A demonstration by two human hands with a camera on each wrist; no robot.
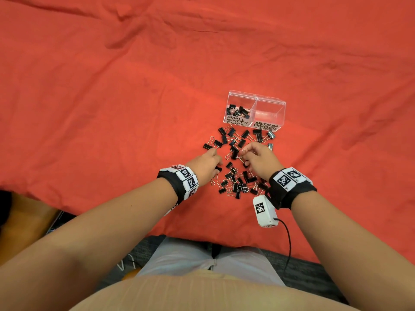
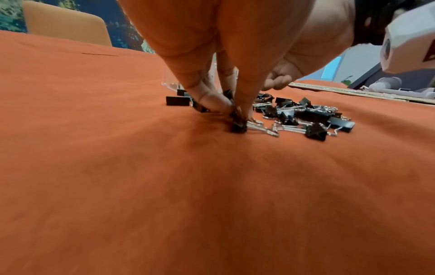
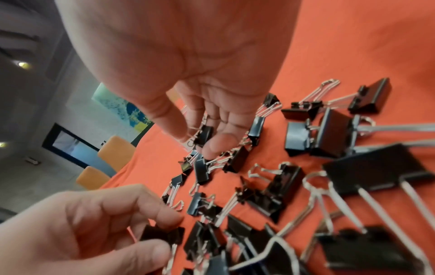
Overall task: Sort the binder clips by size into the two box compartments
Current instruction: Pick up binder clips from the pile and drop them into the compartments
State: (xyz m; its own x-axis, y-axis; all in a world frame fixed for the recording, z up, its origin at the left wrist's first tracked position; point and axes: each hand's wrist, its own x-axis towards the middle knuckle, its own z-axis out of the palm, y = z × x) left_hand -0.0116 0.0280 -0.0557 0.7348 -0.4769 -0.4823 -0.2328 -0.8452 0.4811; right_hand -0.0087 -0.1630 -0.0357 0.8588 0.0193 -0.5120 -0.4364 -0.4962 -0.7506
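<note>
A clear two-compartment box (image 1: 256,98) stands on the red cloth. Its left side, labelled SMALL BINDER CLIPS (image 1: 237,120), holds several black clips; its right side, labelled MEDIUM (image 1: 272,113), looks empty. A pile of black binder clips (image 1: 235,173) of mixed sizes lies in front of it. My left hand (image 1: 213,160) is at the pile's left edge and pinches a small clip (image 2: 238,126) that rests on the cloth (image 3: 164,235). My right hand (image 1: 246,153) hovers over the pile's middle, thumb and fingertips (image 3: 215,147) curled round another small clip (image 3: 205,134).
Larger clips (image 3: 376,167) lie at the pile's near right side, and more (image 1: 258,134) sit close to the box front. A white camera module (image 1: 265,211) with a cable hangs under my right wrist. Orange chairs (image 3: 115,148) stand beyond the table's far edge.
</note>
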